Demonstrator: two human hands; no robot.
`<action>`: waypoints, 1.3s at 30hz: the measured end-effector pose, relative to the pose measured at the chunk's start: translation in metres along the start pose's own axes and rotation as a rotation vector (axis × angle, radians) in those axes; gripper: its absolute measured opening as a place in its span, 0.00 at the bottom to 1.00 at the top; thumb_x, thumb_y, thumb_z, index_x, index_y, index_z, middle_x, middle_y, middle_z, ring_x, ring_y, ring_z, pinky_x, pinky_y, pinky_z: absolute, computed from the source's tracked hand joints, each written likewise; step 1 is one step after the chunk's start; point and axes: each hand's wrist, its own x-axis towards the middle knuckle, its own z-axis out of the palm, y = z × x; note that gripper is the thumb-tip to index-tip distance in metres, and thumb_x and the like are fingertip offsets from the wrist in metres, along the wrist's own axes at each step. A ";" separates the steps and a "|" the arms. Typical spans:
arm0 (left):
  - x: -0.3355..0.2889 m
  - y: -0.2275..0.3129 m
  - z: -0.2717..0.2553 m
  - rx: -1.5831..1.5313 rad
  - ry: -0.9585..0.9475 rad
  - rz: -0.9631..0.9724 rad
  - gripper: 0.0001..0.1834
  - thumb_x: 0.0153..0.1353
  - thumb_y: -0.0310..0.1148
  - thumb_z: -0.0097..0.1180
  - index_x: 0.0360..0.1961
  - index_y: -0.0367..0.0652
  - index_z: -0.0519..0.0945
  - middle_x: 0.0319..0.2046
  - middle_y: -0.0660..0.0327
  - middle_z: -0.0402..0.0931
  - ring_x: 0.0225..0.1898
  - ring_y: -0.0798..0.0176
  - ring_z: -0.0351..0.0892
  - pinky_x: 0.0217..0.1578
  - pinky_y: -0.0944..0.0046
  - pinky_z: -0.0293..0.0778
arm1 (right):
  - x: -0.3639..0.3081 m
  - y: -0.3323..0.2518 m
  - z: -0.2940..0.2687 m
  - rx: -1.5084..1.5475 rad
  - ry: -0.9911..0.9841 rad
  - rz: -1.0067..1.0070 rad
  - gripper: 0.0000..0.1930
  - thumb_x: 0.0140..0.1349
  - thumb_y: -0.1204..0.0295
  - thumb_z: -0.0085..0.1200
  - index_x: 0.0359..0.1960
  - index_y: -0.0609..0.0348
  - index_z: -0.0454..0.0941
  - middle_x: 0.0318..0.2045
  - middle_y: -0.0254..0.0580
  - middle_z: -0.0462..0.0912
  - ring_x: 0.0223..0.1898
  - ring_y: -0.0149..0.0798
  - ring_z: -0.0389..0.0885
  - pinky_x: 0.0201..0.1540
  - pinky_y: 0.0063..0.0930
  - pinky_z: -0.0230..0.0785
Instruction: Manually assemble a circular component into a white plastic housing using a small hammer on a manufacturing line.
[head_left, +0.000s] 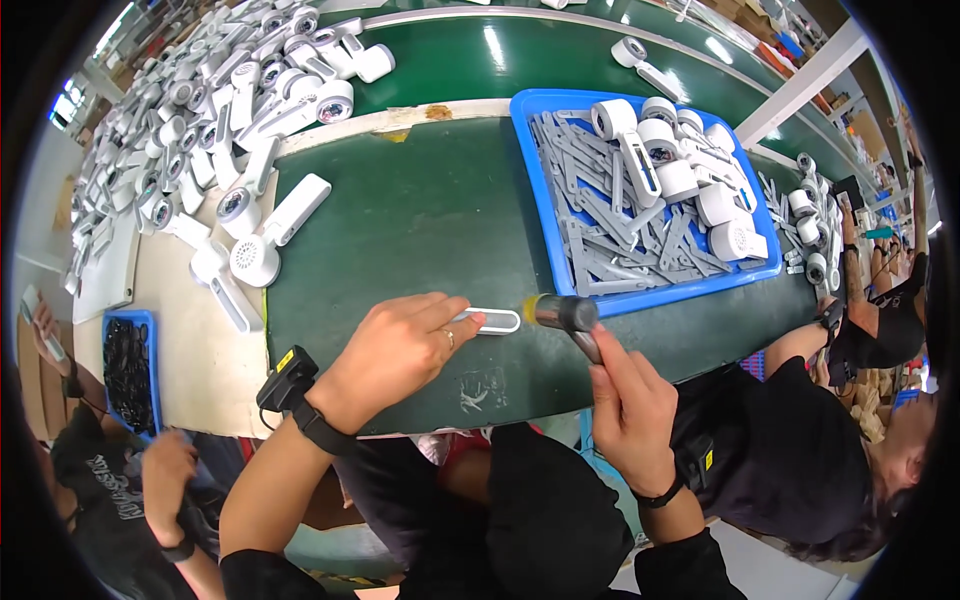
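Observation:
My left hand (415, 340) is closed over a white handheld fan part on the green work mat (400, 230). Only the part's rounded white handle end (497, 321) shows past my fingers; the rest is hidden under the hand. In my right hand (637, 410) is a small hammer (562, 312), its dark head just right of the handle end, with a yellowish face turned toward it. A narrow gap shows between the two. The hammer's shaft is mostly hidden in my fingers.
A blue tray (780, 266) of grey strips and white fan parts stands at right. White fans (255, 260) lie left of the mat, before a large heap (200, 130). Behind runs a green conveyor (450, 60). Co-workers sit on both sides; at left is another blue tray (154, 370).

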 end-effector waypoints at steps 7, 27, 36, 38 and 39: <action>0.000 0.000 0.002 -0.007 0.018 0.014 0.08 0.61 0.27 0.69 0.41 0.39 0.89 0.40 0.55 0.87 0.36 0.53 0.88 0.35 0.57 0.84 | 0.005 0.001 0.005 -0.188 -0.123 -0.033 0.22 0.69 0.77 0.61 0.65 0.52 0.83 0.24 0.43 0.76 0.21 0.48 0.75 0.26 0.37 0.67; 0.035 0.014 -0.031 0.057 -0.332 0.123 0.12 0.53 0.24 0.61 0.37 0.42 0.91 0.41 0.63 0.87 0.60 0.53 0.77 0.82 0.45 0.52 | 0.006 0.055 0.030 0.977 -0.273 0.574 0.24 0.85 0.58 0.43 0.73 0.58 0.70 0.25 0.29 0.72 0.18 0.23 0.67 0.20 0.20 0.60; -0.001 0.010 -0.023 0.138 -0.010 0.003 0.17 0.52 0.27 0.69 0.46 0.44 0.89 0.55 0.58 0.86 0.62 0.46 0.79 0.70 0.46 0.71 | 0.004 0.060 0.035 1.052 -0.262 0.592 0.25 0.84 0.57 0.43 0.73 0.59 0.69 0.24 0.30 0.71 0.17 0.24 0.67 0.19 0.20 0.61; -0.017 0.030 -0.008 0.101 0.120 -0.207 0.20 0.54 0.28 0.71 0.50 0.43 0.88 0.57 0.55 0.86 0.59 0.44 0.82 0.66 0.46 0.75 | 0.006 0.059 0.031 1.033 -0.252 0.578 0.25 0.84 0.57 0.43 0.73 0.59 0.70 0.24 0.30 0.72 0.17 0.24 0.67 0.19 0.20 0.60; -0.025 0.042 -0.004 0.068 0.251 -0.429 0.22 0.56 0.29 0.72 0.54 0.43 0.86 0.58 0.53 0.85 0.56 0.42 0.84 0.61 0.46 0.79 | 0.006 0.058 0.031 1.032 -0.263 0.563 0.25 0.84 0.57 0.43 0.73 0.59 0.69 0.24 0.30 0.72 0.17 0.24 0.67 0.19 0.20 0.60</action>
